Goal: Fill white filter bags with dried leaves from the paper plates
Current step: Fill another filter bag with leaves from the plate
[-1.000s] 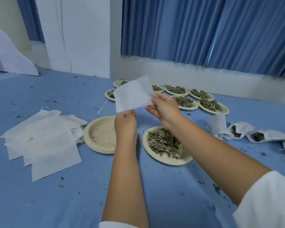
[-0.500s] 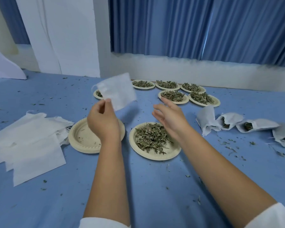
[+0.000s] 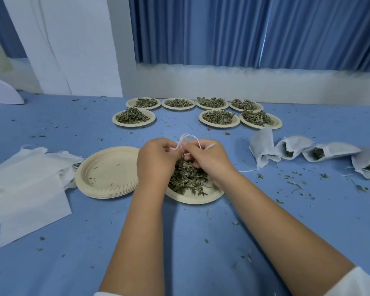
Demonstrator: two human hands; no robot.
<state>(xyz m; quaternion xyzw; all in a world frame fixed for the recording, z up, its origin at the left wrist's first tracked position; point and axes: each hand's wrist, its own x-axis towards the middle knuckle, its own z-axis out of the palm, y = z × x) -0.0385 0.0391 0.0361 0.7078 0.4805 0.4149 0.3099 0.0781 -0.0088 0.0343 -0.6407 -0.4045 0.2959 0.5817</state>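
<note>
Now, spare bags (image 3: 26,189) lie flat by the table's (image 3: 179,242) left edge: likely thin, limp, featherlight cloth. Your left hand (image 3: 156,161) and right hand (image 3: 209,161), fingers curled, pinch a bag's string (image 3: 188,137) over the mid-table leaves (image 3: 188,178); the bag itself is mostly hidden. Grip its mouth hem; brittle leaves crumble.

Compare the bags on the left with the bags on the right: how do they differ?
The left bags lie flat and look empty; the right bags bulge. The left bags overlap in a loose pile; the right bags lie side by side in a row. Several right bags show leaves in their open mouths; the left bags show none. Both are white fabric on the blue table.
</note>
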